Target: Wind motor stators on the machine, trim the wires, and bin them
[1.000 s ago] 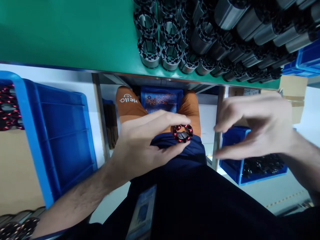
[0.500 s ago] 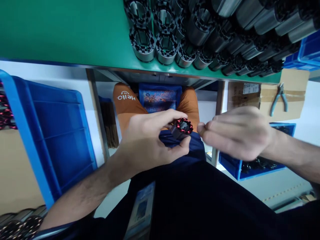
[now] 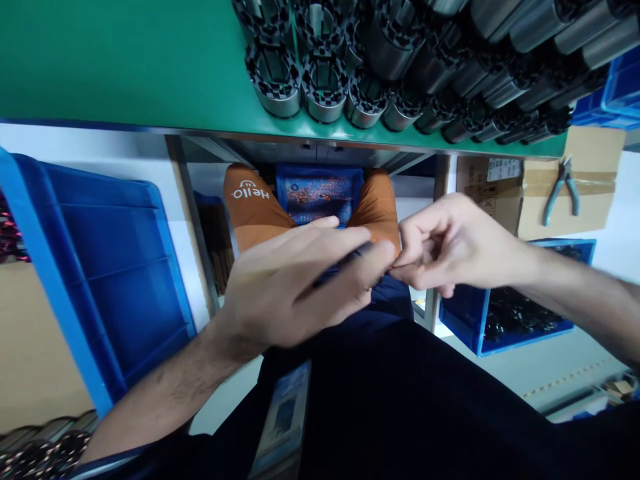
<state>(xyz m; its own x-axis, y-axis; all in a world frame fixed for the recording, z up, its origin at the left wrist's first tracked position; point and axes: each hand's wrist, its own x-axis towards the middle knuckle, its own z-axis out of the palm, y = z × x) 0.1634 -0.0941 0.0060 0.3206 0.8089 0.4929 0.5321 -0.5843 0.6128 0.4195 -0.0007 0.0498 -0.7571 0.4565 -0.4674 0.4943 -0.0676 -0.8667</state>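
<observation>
My left hand [image 3: 295, 283] is wrapped round a small dark cylindrical core [image 3: 343, 263], which shows only as a blurred dark strip between the fingers. Its wound end is mostly hidden by the hand. Just to the right, my right hand [image 3: 450, 247] has thumb and forefinger pinched together, close against the left fingertips. Whatever lies in that pinch is too small and blurred to name. Both hands are above the lap, between the orange trouser legs [image 3: 255, 210].
Many metal cylinders [image 3: 325, 90] stand on the green table [image 3: 125, 67] ahead. A blue bin [image 3: 120, 267] is at the left. Pliers [image 3: 564, 190] rest on a cardboard box [image 3: 595, 160] at the right, above a blue bin of dark parts [image 3: 483, 333]. Another blue tray [image 3: 320, 173] sits below the table.
My left hand has turned over and its fingers now cover the core's red-wound end. My right hand has rotated and moved left, its pinch now meeting the left fingertips.
</observation>
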